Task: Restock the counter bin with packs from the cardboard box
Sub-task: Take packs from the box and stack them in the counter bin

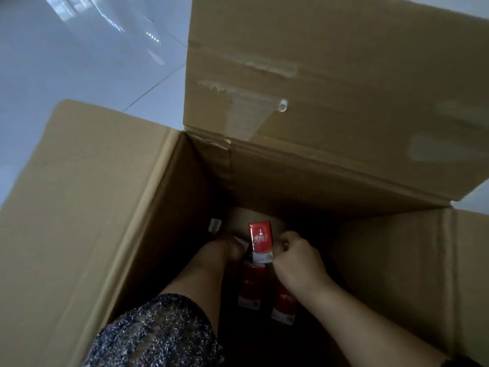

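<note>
Both hands work deep in the box: right hand pinches a red pack, left hand grip unclear, lift-out next

Cardboard box open on top; upright far flap blocks beyond.

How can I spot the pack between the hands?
Look into the big cardboard box. Between the left hand and right hand sits a red pack with a white end. It is brightest and farthest; other red packs lie darker, nearer.
</note>
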### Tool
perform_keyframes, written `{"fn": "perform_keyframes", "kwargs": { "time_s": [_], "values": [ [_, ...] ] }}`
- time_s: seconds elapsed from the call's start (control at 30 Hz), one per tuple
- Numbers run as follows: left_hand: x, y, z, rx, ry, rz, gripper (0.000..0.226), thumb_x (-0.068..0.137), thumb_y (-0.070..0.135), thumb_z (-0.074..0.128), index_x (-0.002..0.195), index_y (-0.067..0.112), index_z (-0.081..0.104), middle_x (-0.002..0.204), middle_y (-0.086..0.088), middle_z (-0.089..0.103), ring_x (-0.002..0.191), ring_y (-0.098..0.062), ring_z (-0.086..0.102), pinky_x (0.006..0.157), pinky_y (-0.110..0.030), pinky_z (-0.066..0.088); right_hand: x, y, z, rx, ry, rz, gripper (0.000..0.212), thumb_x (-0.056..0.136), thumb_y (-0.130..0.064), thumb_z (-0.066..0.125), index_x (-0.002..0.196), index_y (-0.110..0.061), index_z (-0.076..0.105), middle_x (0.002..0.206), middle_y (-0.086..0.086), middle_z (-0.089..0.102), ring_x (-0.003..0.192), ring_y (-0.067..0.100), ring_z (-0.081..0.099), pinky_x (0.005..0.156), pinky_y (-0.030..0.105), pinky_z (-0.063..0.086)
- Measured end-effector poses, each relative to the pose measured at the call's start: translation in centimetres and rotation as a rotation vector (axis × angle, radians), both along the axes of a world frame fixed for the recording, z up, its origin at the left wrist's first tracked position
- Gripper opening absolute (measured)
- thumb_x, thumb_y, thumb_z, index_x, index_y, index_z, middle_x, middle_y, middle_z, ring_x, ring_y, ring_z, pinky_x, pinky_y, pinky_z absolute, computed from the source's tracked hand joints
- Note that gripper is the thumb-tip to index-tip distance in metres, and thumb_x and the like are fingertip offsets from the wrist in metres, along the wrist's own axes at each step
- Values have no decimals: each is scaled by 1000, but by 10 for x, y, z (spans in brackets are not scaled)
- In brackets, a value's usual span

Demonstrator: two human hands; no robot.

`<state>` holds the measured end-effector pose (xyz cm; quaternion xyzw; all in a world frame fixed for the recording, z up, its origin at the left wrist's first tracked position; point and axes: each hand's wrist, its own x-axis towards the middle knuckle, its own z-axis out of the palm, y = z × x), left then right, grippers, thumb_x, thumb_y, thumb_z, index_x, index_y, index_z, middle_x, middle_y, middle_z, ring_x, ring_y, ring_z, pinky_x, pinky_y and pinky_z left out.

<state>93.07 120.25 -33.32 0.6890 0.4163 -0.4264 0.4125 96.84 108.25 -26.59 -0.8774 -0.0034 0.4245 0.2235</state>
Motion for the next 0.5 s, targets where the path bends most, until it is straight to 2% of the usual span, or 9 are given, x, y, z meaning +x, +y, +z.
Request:
{"fn": "perform_keyframes", "kwargs": {
  "time_s": [0.07, 0.13, 0.23, 0.37, 0.43, 0.5],
  "values": [
    [1, 0, -3, 23, -1, 10, 37, 97, 12, 50, 132, 0, 51, 140, -14, 50, 126, -23, 50, 97, -25, 40, 1, -1, -1, -12, 3, 8, 29, 95, -26, 48, 121, -19, 57, 119, 8, 63, 110, 28, 58, 88, 30, 47],
    [3, -1, -8, 15, -8, 33, 40, 97, 10, 50, 135, 0, 47, 144, -13, 46, 131, -23, 45, 103, -26, 36, 0, -2, -3, -20, 12, 19, 27, 95, -27, 49, 120, -19, 57, 117, 7, 64, 109, 27, 59, 89, 30, 48],
    [4, -2, -10, -25, 22, 25, 42, 96, 10, 51, 137, 0, 45, 144, -14, 45, 131, -26, 45, 105, -29, 38, -3, -2, -6, -28, 38, 38, 27, 96, -28, 47, 121, -21, 55, 117, 6, 63, 107, 25, 60, 91, 35, 50],
    [1, -4, -11, -50, 63, 67, 40, 98, 14, 47, 135, 1, 48, 143, -15, 47, 130, -26, 47, 104, -29, 40, -4, -1, -8, -18, 44, 77, 27, 96, -28, 45, 121, -23, 54, 113, 7, 65, 103, 26, 62, 86, 34, 51],
    [1, -3, -10, -45, 48, 109, 36, 95, 12, 54, 128, -1, 54, 137, -16, 52, 122, -28, 53, 97, -30, 46, -5, 0, -6, 1, 33, 75, 28, 96, -27, 43, 121, -23, 55, 110, 8, 66, 101, 27, 62, 87, 36, 51],
    [1, -2, 3, -21, 29, 104, 14, 91, 8, 60, 101, -1, 64, 120, -15, 61, 95, -28, 64, 74, -28, 52, -5, 3, -2, 12, 18, 71, 28, 96, -27, 42, 121, -22, 54, 110, 8, 65, 100, 28, 62, 88, 38, 51]
  ]
}}
